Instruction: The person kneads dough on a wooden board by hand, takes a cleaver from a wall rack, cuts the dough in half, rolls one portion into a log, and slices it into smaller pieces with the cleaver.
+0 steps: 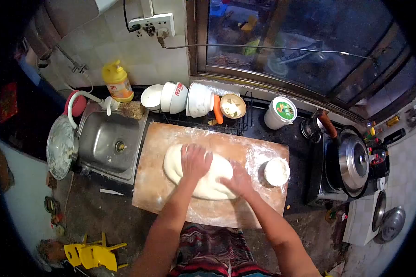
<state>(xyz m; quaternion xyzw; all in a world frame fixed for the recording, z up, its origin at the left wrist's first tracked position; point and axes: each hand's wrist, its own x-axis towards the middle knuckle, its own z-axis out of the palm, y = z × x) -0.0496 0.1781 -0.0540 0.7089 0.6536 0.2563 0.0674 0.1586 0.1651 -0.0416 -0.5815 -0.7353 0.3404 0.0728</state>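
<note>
A large, smooth mass of white dough [198, 184] lies on a floured wooden board [157, 198]. My left hand [195, 161] rests on top of the dough, its fingers laid out flat and pointing away from me. At the dough's right end is my right hand [238, 179], pressed against the edge with the thumb apart from the fingers. To the right of that hand, a round white tub of flour [276, 172] stands on the board, with loose flour scattered around it.
Left of the board is a steel sink [111, 145] with a metal basin [62, 147] beside it. Behind stand white bowls [174, 97], a carrot [217, 110], a small bowl [233, 106] and a lidded bucket [280, 112]. A lidded pan [353, 159] sits on the stove at right.
</note>
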